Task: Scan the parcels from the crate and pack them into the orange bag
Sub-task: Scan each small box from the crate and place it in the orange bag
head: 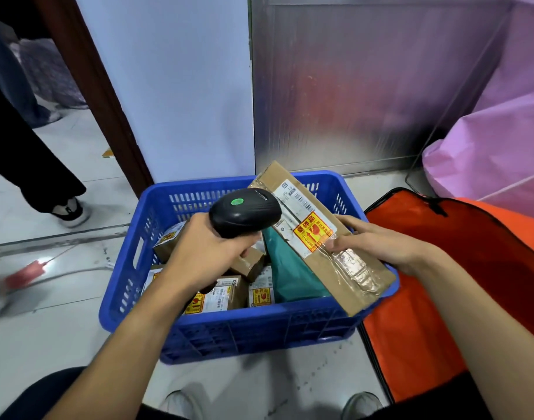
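scanner (pixel 244 212): gripped in the curled left hand (pixel 205 253), its head aimed at the parcel's label, likely to read the barcode.
parcel (pixel 308 225): tilted label-up over the crate's right edge, pinched at its side by the right hand (pixel 371 241).
crate (pixel 229 315): other parcels (pixel 223 294) lie inside.
orange bag (pixel 411 313): open just right of the crate, probably for short transfers.

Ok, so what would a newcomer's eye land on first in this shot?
Probably the bright blue crate in the middle, full of parcels, with a black scanner held over it in the left hand. Beside that, the right hand tilts a taped cardboard box with a red-and-yellow sticker toward the scanner. The orange bag lies on the floor just right of the crate.
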The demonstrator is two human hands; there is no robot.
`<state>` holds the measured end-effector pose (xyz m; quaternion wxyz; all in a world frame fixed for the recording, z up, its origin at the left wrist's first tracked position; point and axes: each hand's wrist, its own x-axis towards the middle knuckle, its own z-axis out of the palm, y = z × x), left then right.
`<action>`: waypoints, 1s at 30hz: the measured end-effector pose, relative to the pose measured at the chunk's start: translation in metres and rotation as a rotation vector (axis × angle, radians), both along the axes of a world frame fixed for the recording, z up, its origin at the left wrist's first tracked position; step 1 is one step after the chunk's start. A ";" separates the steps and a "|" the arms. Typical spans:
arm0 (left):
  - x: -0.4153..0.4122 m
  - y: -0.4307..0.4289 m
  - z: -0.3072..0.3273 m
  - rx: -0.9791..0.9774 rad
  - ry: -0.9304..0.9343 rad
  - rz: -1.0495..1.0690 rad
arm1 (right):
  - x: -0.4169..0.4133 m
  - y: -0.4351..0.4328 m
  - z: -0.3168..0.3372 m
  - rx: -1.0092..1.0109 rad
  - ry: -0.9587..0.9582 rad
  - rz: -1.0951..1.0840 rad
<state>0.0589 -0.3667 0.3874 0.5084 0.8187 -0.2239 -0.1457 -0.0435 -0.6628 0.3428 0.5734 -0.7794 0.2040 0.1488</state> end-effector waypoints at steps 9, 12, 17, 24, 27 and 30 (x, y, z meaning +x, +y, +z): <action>-0.001 -0.001 -0.002 0.047 0.038 0.007 | -0.006 -0.004 0.000 -0.091 0.033 0.027; 0.000 0.000 -0.003 0.031 0.051 0.018 | -0.005 -0.005 -0.002 -0.104 0.047 0.025; 0.001 0.001 -0.003 0.036 0.048 0.030 | -0.003 -0.005 -0.004 -0.112 0.058 0.027; 0.005 0.001 -0.006 0.040 0.075 0.036 | -0.003 -0.003 -0.002 -0.116 0.059 0.038; 0.005 0.000 -0.006 0.035 0.083 0.028 | -0.003 -0.003 -0.001 -0.127 0.058 0.047; 0.004 0.000 -0.006 0.042 0.088 0.030 | -0.004 -0.003 0.000 -0.133 0.067 0.048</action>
